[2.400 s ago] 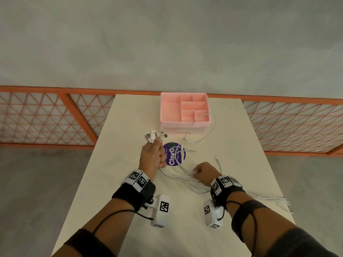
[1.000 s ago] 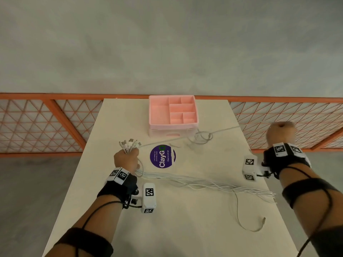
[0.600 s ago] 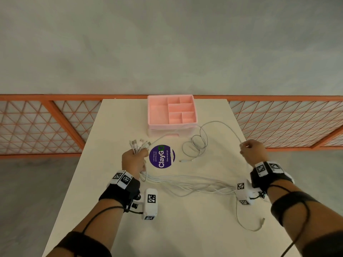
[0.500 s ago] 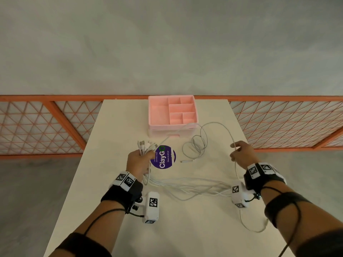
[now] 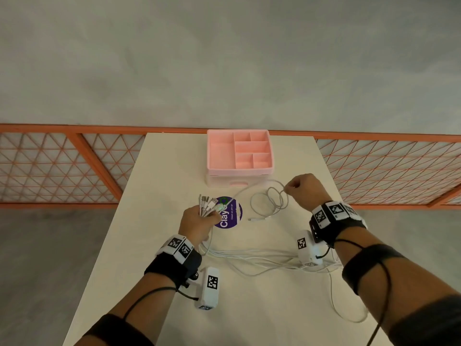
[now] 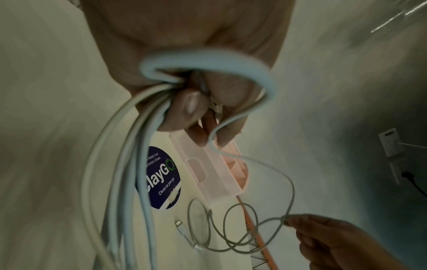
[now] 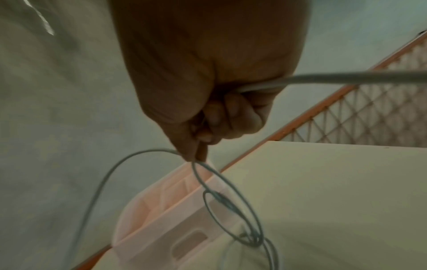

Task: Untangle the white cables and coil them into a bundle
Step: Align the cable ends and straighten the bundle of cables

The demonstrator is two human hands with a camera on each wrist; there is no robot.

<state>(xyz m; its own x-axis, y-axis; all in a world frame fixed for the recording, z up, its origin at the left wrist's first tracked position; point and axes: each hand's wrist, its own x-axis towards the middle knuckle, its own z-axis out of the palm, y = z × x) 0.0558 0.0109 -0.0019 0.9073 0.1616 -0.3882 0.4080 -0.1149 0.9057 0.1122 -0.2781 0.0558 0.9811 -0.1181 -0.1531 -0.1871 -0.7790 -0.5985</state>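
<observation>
My left hand [image 5: 197, 224] [image 6: 189, 102] grips a bunch of white cables just below their plugs [image 5: 208, 204], which fan out above the fist. From that fist the white cables [image 5: 252, 257] [image 6: 124, 182] trail right across the table under my right wrist. My right hand [image 5: 303, 189] [image 7: 198, 117] pinches one thin white cable [image 5: 270, 203] [image 6: 245, 228] [image 7: 221, 193] between thumb and forefinger, in front of the pink box. That cable hangs in loose loops onto the table, its plug end [image 5: 257, 219] lying free. A second strand [image 7: 346, 78] passes through my right fist.
A pink compartment box [image 5: 239, 156] [image 6: 215, 175] [image 7: 166, 219] stands at the table's far edge. A round purple sticker [image 5: 228, 216] [image 6: 161, 177] lies between my hands. One cable tail [image 5: 346, 313] curls near the table's right edge. Orange mesh fencing [image 5: 389, 168] runs behind.
My right hand swung in from far out to the right, back toward the pink box, keeping its pinch on the thin cable, whose loops slackened onto the table. The left hand stayed gripping the plugs.
</observation>
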